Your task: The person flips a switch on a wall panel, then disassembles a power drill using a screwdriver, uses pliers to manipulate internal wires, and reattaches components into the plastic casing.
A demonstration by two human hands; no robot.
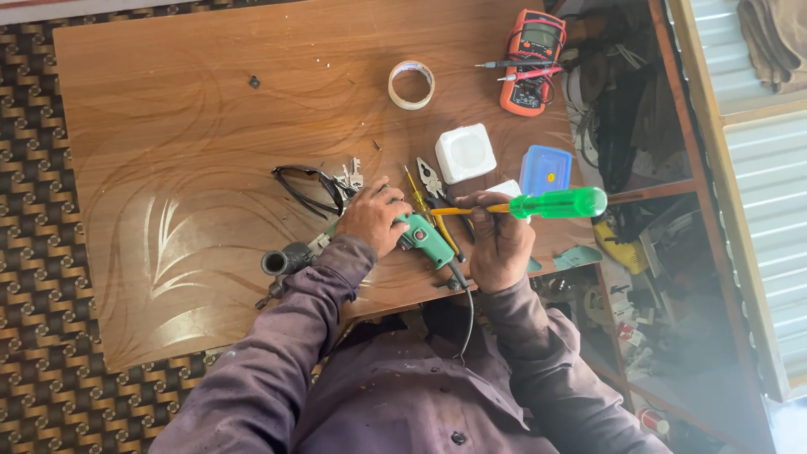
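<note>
A green electric drill (424,240) lies on the wooden table (210,126) near its front edge, its black chuck (282,261) pointing left. My left hand (370,220) grips the drill's body. My right hand (498,240) holds a screwdriver with a translucent green handle (559,203), its yellow shaft pointing left toward the drill. A black cord (466,315) runs from the drill down over my lap.
Black glasses (307,185) and keys (349,176) lie left of my hands; pliers (433,181) and a yellow screwdriver (416,192) lie behind. Further back are a white box (465,152), a blue box (545,168), a tape roll (411,84) and an orange multimeter (531,59). Cluttered shelves stand right.
</note>
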